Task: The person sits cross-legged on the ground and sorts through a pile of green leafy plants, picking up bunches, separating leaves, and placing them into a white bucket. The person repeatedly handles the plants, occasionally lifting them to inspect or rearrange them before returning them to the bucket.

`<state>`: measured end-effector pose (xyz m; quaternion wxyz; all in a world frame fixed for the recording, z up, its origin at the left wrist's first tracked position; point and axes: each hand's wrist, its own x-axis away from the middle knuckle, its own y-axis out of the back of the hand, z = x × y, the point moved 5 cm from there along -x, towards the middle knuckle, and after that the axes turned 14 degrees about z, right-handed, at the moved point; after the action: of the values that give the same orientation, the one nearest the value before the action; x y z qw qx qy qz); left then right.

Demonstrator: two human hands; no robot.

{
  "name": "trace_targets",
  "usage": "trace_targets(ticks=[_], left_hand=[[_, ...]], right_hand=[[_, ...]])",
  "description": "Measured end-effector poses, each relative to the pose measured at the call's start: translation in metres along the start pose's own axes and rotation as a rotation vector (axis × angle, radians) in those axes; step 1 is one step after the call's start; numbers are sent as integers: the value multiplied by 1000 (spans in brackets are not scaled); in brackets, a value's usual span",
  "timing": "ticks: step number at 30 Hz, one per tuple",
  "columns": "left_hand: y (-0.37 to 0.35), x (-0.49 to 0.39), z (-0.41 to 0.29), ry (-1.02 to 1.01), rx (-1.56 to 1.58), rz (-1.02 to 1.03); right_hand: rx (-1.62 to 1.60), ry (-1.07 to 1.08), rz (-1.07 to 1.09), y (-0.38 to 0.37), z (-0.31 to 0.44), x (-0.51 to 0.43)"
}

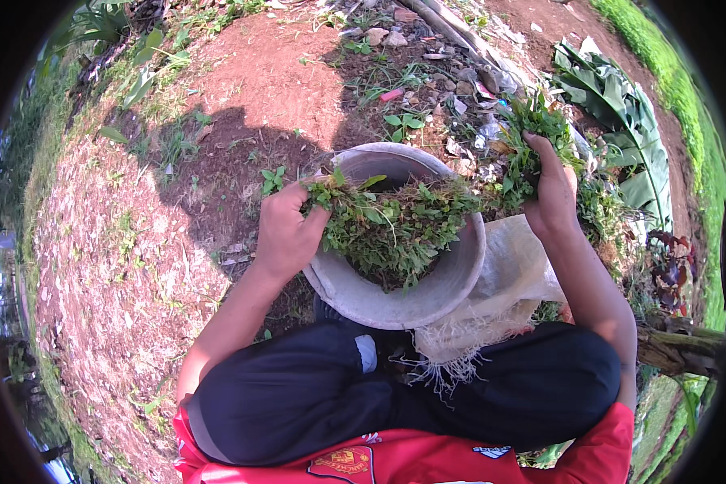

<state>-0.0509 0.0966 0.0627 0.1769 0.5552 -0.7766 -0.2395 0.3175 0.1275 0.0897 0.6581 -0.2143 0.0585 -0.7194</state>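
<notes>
A round, pale, worn bucket stands on the ground before my knees. A mat of cut green weeds with brown stems lies across its opening. My left hand grips the left end of this mat at the bucket's rim, thumb and fingers closed on the stems. To the right of the bucket, my right hand holds a leafy bunch of weeds, which seems to join the mat; leaves hide its fingertips. A frayed woven plastic sack lies between the bucket and my right forearm.
Stones, litter and a red plastic piece lie beyond the bucket. A long pole runs behind them at the upper right, beside a large banana leaf. A log lies at the right.
</notes>
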Motion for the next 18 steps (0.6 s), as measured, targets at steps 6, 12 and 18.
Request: trace_targets(ticks=[6,12,18], left_hand=[[22,-16,-17,-18,-7,-134],[56,-51,-37,-73,-17,-164],[89,-103,-91,-140,-50,-99]], right_hand=[[-71,122,-140,40,19,-31],[12,230,-228,88,79,-55],[-68,65,-32,70,37,-80]])
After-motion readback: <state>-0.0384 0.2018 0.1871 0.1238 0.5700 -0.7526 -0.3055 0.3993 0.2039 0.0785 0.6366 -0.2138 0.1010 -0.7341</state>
